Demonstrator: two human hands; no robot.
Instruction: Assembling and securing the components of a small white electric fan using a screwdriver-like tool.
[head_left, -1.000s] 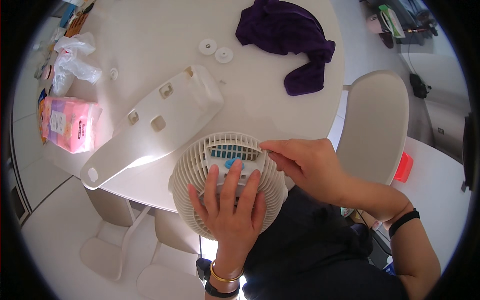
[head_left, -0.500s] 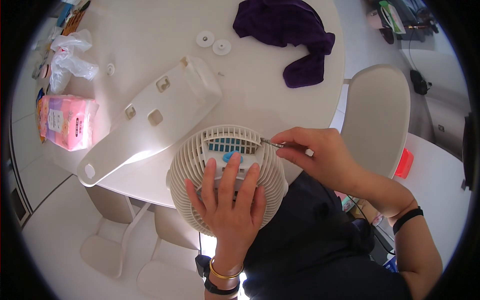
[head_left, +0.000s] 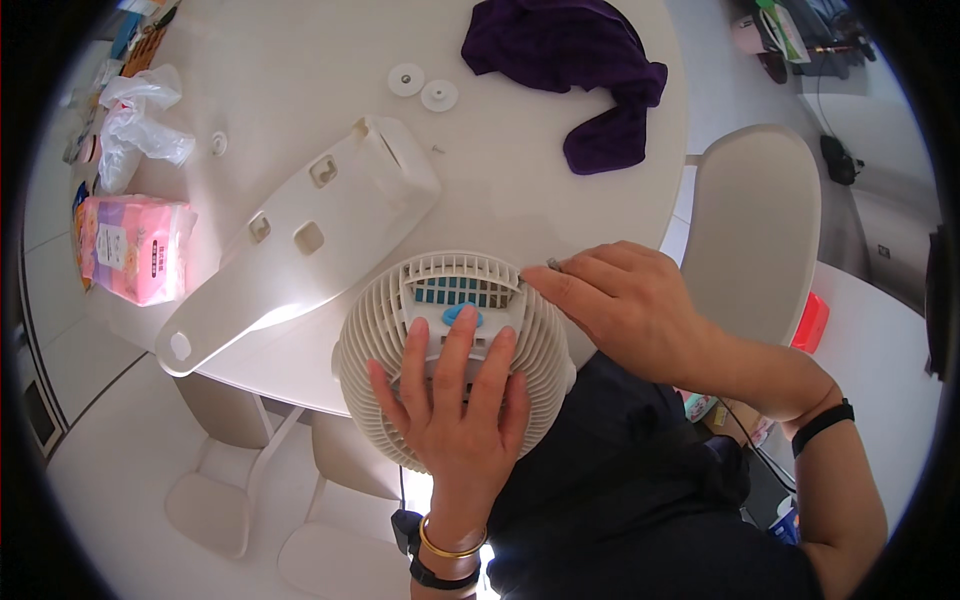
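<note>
In the head view, looking down, the round, ribbed cream grille [head_left: 360, 345] is right in front of you, just before your body and overlapping the near edge of the pale table [head_left: 540, 190]; what bears it from below is hidden. Your left hand [head_left: 463, 435] lies open on it, palm down and fingers spread, the middle fingertip over a blue knob [head_left: 474, 320] beneath a barred opening near the far side. Your right hand [head_left: 635, 300] is closed in a pinch around a small grey metal tool [head_left: 554, 264], its fingertips at the right end of that opening; the tool is mostly covered by your fingers, so you cannot tell where its tip sits. A gold bangle [head_left: 452, 545] circles your left wrist and a black band [head_left: 824, 427] your right forearm. Beyond the grille to the left, a long cream cover [head_left: 290, 265] lies slantwise, with several cutouts. Past its wider end are two white discs [head_left: 406, 80], close together, and a tiny metal piece [head_left: 438, 149]. Farther left sit a pink pack [head_left: 137, 250] and a crumpled clear bag [head_left: 140, 120]; a purple cloth [head_left: 575, 70] lies at the far right, and a chair [head_left: 750, 240] stands beside the table.
</note>
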